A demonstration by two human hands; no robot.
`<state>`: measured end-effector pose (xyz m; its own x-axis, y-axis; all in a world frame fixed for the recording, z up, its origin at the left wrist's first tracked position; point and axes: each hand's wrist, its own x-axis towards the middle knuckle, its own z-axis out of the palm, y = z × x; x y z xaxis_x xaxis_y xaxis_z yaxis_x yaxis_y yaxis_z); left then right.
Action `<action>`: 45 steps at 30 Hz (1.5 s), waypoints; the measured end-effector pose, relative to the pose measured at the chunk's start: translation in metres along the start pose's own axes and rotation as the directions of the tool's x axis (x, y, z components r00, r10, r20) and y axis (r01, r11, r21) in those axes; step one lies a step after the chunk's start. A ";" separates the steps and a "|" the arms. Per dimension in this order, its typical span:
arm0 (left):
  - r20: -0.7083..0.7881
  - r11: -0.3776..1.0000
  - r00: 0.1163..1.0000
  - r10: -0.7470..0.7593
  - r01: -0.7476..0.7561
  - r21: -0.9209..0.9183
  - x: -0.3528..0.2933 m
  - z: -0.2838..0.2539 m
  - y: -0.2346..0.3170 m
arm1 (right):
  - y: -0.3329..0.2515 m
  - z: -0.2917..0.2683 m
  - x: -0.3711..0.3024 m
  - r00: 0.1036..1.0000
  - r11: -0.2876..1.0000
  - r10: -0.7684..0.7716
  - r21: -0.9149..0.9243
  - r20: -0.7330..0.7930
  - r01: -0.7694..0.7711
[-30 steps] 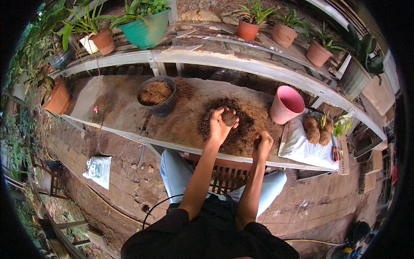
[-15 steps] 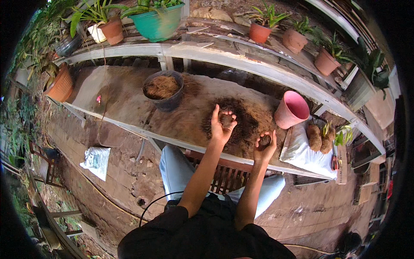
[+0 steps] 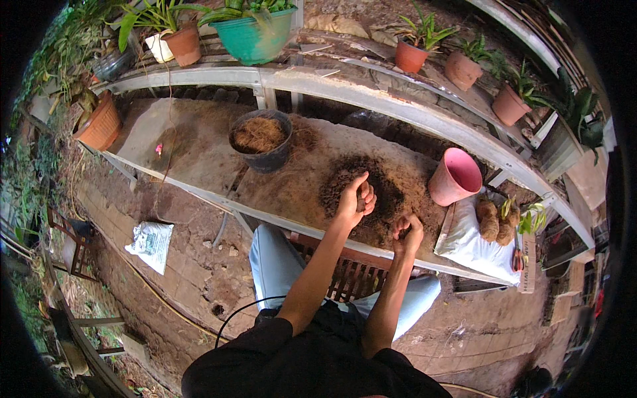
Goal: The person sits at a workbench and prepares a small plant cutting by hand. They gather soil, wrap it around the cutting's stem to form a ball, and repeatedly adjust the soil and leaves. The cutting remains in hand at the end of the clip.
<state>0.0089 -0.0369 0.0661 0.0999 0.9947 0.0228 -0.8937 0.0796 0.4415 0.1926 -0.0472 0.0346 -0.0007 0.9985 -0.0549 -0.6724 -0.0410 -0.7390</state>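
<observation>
A dark heap of potting soil (image 3: 338,180) is spread on the worktable, just beyond my hands. My left hand (image 3: 357,200) hovers at the near side of the heap, fingers curled around a clump of soil, thumb pointing up. To its right, closer to the table's front edge, my right hand (image 3: 408,232) is closed with a bit of dark soil between fingers and palm. How much soil it holds is hidden. Beside the heap on the right stands a pink pot (image 3: 458,176). Left of the heap, a black pot (image 3: 261,149) holds brown coconut fibre (image 3: 259,134).
A white sack (image 3: 464,233) lies at the table's right end, bearing several brown fibrous clumps (image 3: 488,221) and red-handled shears (image 3: 517,259). A terracotta pot (image 3: 99,123) stands at the far left. Potted plants line the shelf behind. Another white bag (image 3: 152,245) lies on the floor.
Both hands have closed further: the fingers were cupped loosely around dark soil and now curl tighter. The right hand has turned slightly inward. The whole view has shifted a little.
</observation>
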 end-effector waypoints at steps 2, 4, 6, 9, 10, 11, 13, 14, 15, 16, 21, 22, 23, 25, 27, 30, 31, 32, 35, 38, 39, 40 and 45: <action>-0.008 0.996 1.000 -0.008 0.008 -0.094 -0.004 0.011 0.002 | -0.001 -0.007 0.000 0.992 0.994 0.003 -0.110 0.125 0.011; 0.101 0.982 0.995 0.004 0.016 -0.190 0.002 -0.001 -0.002 | 0.001 -0.006 0.001 0.993 0.962 -0.051 -0.263 0.110 0.078; 0.009 0.986 1.000 0.001 0.001 -0.166 0.002 0.005 -0.005 | 0.003 0.001 0.000 0.994 0.953 -0.094 -0.284 0.055 0.106; -0.003 0.996 0.996 -0.084 0.084 -0.042 0.005 -0.005 -0.005 | -0.003 0.031 -0.006 0.998 0.998 -0.063 0.010 0.016 0.063; -0.027 0.994 0.994 -0.103 0.104 0.019 0.006 -0.008 -0.006 | -0.006 0.039 -0.010 0.998 0.997 -0.068 -0.027 0.002 0.068; -0.012 0.993 0.993 -0.114 0.114 0.031 0.009 -0.012 -0.006 | -0.011 0.049 -0.016 0.997 0.995 -0.073 -0.066 -0.010 0.072; -0.058 0.997 0.995 -0.075 0.075 0.008 0.010 -0.012 -0.010 | -0.016 0.050 -0.016 0.998 0.994 -0.059 -0.089 0.001 0.058; -0.081 0.998 0.995 -0.062 0.061 -0.006 0.008 -0.004 -0.011 | -0.016 0.039 -0.013 0.998 0.997 -0.029 -0.068 -0.048 0.026; -0.094 0.997 0.992 -0.081 0.081 -0.001 0.005 0.002 -0.010 | -0.014 0.026 -0.007 0.995 0.999 0.001 -0.045 -0.096 -0.006; -0.080 0.994 0.992 -0.096 0.099 0.037 0.004 0.000 -0.007 | -0.015 0.026 -0.008 0.990 0.999 0.038 -0.018 -0.137 -0.041; -0.275 0.980 0.960 -0.045 0.095 0.172 -0.002 0.020 -0.007 | -0.015 0.032 -0.012 0.978 0.961 0.125 0.265 -0.168 -0.077; -0.340 0.979 0.940 -0.017 0.085 0.188 -0.003 0.024 -0.007 | -0.016 0.036 -0.011 0.978 0.961 0.132 0.264 -0.164 -0.086; -0.215 0.982 0.976 0.022 0.019 0.189 0.000 0.012 -0.008 | -0.014 0.034 -0.011 0.981 0.971 0.130 0.219 -0.145 -0.096; -0.191 0.985 0.981 0.041 -0.008 0.170 0.001 0.004 -0.007 | -0.011 0.029 -0.009 0.981 0.973 0.159 0.184 -0.110 -0.137; -0.200 0.993 0.978 0.055 -0.032 0.114 0.004 0.001 -0.009 | -0.006 0.016 -0.005 0.982 0.973 0.171 0.171 -0.084 -0.155; -0.296 0.996 0.954 0.047 -0.022 0.086 0.005 -0.001 -0.011 | -0.006 0.015 -0.008 0.994 0.982 0.107 0.157 -0.021 -0.102; -0.257 0.994 0.966 0.037 -0.008 0.112 0.006 -0.005 -0.009 | -0.008 0.016 -0.009 0.997 0.989 0.080 0.125 -0.012 -0.078; -0.256 0.994 0.965 0.052 -0.026 0.103 0.006 -0.007 -0.010 | -0.010 0.016 -0.009 0.999 0.994 0.054 0.093 -0.001 -0.053; -0.128 0.997 0.988 0.082 -0.081 0.011 0.007 -0.009 -0.010 | -0.012 0.008 -0.007 0.996 0.999 0.039 0.016 0.075 -0.041; -0.216 0.995 0.973 0.080 -0.093 -0.047 0.004 0.022 -0.009 | -0.015 0.018 -0.005 0.988 0.993 0.104 0.066 -0.113 -0.097; -0.139 0.997 0.988 0.069 -0.073 -0.027 0.009 0.005 -0.012 | -0.009 0.012 -0.001 0.994 0.999 0.039 0.036 -0.101 -0.036; -0.123 0.998 0.990 0.062 -0.061 0.010 0.009 -0.001 -0.011 | -0.009 0.022 -0.002 0.991 0.996 0.003 0.091 -0.137 0.010; -0.135 0.993 0.990 -0.049 0.063 0.101 0.005 -0.011 -0.006 | -0.018 0.037 -0.007 0.991 0.991 0.024 0.134 -0.130 -0.006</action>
<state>0.0098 -0.0317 0.0541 0.0842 0.9892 -0.1201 -0.8369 0.1356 0.5303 0.1777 -0.0521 0.0732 0.0794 0.9841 -0.1588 -0.7655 -0.0418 -0.6421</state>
